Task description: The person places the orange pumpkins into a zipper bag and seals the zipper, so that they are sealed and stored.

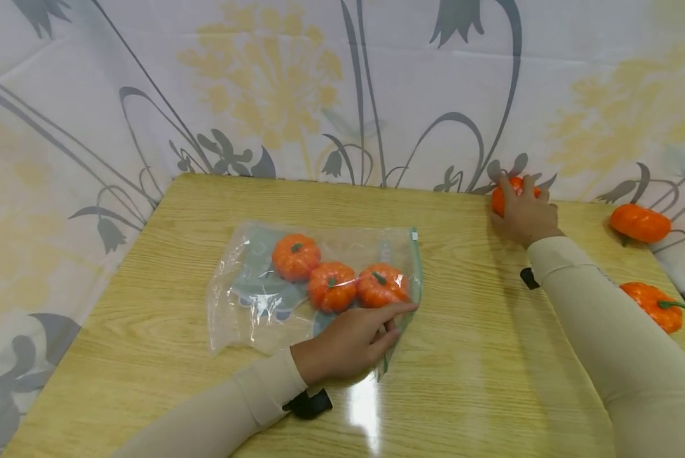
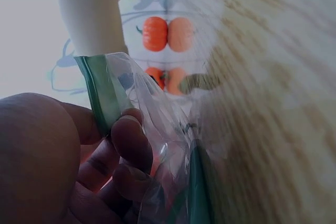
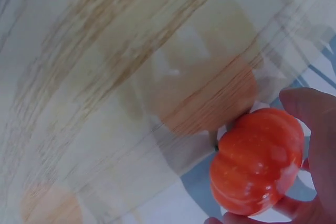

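A clear zip bag (image 1: 228,299) with a green zip edge lies flat on the wooden table, holding three small orange pumpkins (image 1: 332,286). My left hand (image 1: 348,343) pinches the bag's green zip edge (image 2: 102,90) near its front corner between thumb and fingers. At the table's back edge, my right hand (image 1: 528,216) grips another small pumpkin (image 3: 257,161), its thumb and fingers curled round the sides. Whether that pumpkin still touches the tabletop I cannot tell. The palm side of the left hand is hidden in the head view.
Two more pumpkins lie at the right of the table (image 1: 456,381): one near the back corner (image 1: 640,222), the other (image 1: 654,305) partly behind my right sleeve. A flower-patterned cloth (image 1: 376,89) rises along the back and left edges.
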A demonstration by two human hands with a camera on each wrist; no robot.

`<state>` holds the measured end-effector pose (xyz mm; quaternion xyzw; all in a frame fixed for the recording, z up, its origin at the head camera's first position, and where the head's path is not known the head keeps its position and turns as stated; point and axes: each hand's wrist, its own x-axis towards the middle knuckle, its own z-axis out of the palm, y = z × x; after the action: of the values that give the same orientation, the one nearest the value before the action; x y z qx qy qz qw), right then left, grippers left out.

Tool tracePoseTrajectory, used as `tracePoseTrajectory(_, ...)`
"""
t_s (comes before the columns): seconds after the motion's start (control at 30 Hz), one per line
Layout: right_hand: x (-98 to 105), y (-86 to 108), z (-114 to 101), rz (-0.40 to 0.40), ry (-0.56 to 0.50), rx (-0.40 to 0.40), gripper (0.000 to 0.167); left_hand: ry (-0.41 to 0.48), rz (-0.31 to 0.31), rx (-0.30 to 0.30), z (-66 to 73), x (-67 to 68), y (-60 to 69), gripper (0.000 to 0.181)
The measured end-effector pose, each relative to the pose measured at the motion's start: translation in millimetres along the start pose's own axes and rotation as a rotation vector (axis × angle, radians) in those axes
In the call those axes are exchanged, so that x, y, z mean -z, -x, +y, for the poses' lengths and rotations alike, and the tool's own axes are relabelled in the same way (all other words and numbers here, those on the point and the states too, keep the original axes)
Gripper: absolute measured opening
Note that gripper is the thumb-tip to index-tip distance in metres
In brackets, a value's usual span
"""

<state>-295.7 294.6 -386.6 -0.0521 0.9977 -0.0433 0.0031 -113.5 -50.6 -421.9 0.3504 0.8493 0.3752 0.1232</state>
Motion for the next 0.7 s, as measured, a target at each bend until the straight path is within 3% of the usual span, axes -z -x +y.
tracePoseTrajectory(0.7,-7.4,4.7,9.6,0.05,-0.047,-0.03,0.071,0.007,0.004,-0.011,-1.5,-0.5,0.8,0.049)
